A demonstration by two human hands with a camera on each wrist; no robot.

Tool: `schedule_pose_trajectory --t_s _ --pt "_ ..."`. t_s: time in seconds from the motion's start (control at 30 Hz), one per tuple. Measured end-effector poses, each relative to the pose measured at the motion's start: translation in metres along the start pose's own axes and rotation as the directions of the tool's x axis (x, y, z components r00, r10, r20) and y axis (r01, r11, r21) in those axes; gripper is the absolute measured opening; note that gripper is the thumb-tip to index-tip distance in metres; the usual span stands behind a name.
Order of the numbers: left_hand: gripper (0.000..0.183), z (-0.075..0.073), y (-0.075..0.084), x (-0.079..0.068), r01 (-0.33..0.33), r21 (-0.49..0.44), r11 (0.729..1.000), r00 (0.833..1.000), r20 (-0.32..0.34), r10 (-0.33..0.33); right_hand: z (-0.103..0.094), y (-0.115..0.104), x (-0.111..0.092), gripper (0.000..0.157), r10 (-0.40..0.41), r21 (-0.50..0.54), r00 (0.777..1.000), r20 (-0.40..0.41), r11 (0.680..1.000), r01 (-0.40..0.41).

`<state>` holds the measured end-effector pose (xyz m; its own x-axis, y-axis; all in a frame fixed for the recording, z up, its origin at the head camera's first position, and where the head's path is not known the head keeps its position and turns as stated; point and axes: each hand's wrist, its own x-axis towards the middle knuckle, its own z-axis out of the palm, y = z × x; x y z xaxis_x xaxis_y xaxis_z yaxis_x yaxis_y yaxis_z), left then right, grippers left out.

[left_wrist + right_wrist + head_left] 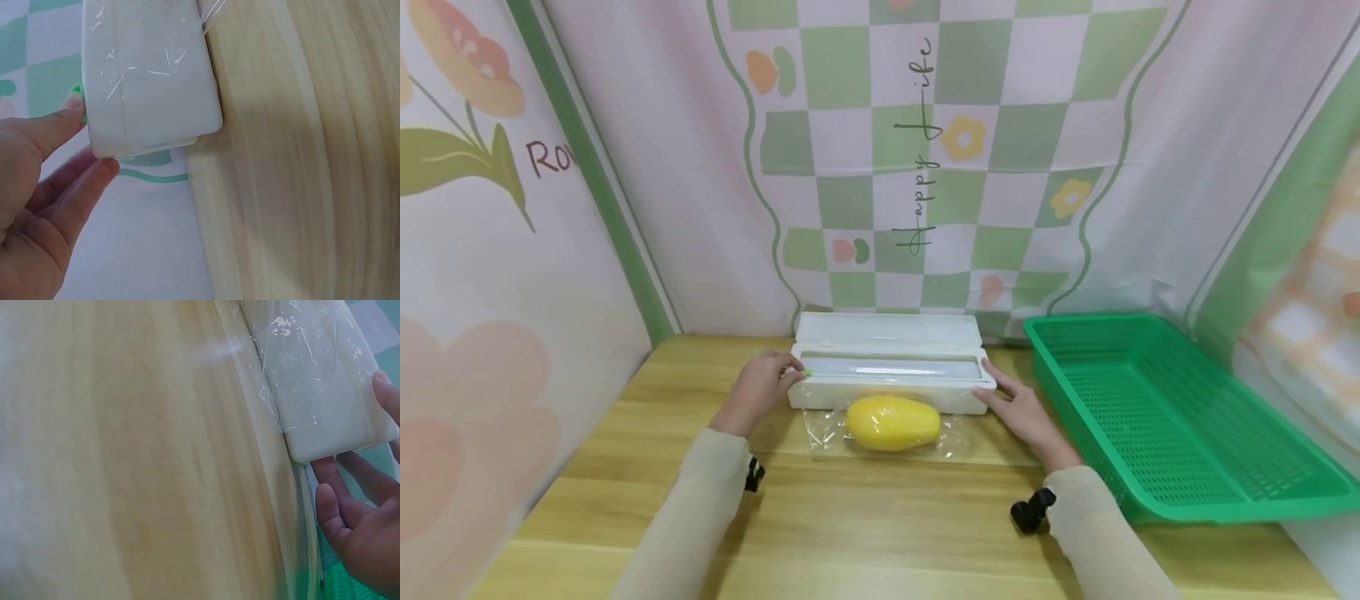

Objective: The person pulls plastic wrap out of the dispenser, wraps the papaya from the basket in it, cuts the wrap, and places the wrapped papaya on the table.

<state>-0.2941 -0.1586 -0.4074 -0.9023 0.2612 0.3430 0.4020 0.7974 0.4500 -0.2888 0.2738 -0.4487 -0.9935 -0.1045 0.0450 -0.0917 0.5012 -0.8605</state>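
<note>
A white cling film dispenser (887, 397) sits near the back of the table, lid (887, 330) raised, with a roll of film (887, 367) inside. My left hand (758, 387) grips its left end; the thumb rests on a small green slider (77, 91) and the fingers touch the end face. At the right end, my right hand (1018, 412) holds the box, thumb on the front edge and fingers against the end. In front of the box lies a yellow papaya-like fruit (892, 422), with clear film (826, 432) around it that also clings to the box front.
A green plastic basket (1187, 512) stands on the right, close to my right forearm. Behind the wooden table (880, 533) hangs a checkered curtain (902, 142), near the raised lid. Another printed cloth (490, 333) borders the left side.
</note>
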Motion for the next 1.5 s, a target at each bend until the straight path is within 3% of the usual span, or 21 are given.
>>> schedule_pose_trajectory --t_s 0.3,0.57,0.73,0.97,1.03,1.1,1.2,1.27,1.4,1.5 --pt "0.013 -0.005 -0.004 0.000 -0.007 0.006 1.000 1.000 0.014 0.007 -0.001 -0.038 -0.018 0.071 0.009 0.030 0.999 0.031 0.999 -0.010" --pt "0.012 -0.011 -0.012 -0.002 0.005 -0.024 1.000 1.000 0.018 -0.004 0.002 -0.002 0.003 0.075 0.004 -0.004 1.000 0.013 1.000 -0.004" --pt "0.012 -0.013 -0.014 -0.003 0.006 -0.049 0.999 0.999 0.036 -0.004 0.002 -0.003 0.002 0.077 0.003 -0.003 1.000 0.017 1.000 -0.003" --pt "0.024 -0.011 -0.009 -0.008 0.010 -0.032 0.999 1.000 0.022 -0.009 -0.001 -0.012 -0.003 0.076 0.066 0.084 0.994 0.085 0.994 -0.073" --pt "0.030 -0.008 -0.001 -0.010 -0.010 -0.042 0.999 1.000 -0.007 0.010 0.000 -0.014 -0.005 0.073 0.045 0.060 0.998 0.045 0.997 -0.047" --pt "0.033 -0.003 0.010 -0.012 -0.054 -0.064 0.996 0.998 -0.043 0.051 0.003 -0.017 -0.009 0.068 -0.020 -0.004 0.999 -0.049 1.000 0.020" --pt "0.032 0.008 0.030 -0.015 -0.141 -0.101 0.985 0.989 -0.066 0.135 0.010 -0.027 -0.015 0.051 -0.185 -0.122 0.961 -0.207 0.979 0.163" --pt "0.033 0.016 0.043 -0.017 -0.198 -0.112 0.974 0.980 -0.054 0.193 0.017 -0.037 -0.022 0.040 -0.302 -0.189 0.925 -0.231 0.946 0.262" --pt "0.048 0.032 0.061 -0.023 -0.267 -0.089 0.960 0.962 0.028 0.271 0.036 -0.059 -0.033 0.030 -0.499 -0.254 0.865 -0.059 0.845 0.470" --pt "0.065 0.041 0.066 -0.026 -0.298 -0.025 0.954 0.951 0.081 0.299 0.051 -0.067 -0.038 0.041 -0.542 -0.290 0.835 0.094 0.788 0.543"
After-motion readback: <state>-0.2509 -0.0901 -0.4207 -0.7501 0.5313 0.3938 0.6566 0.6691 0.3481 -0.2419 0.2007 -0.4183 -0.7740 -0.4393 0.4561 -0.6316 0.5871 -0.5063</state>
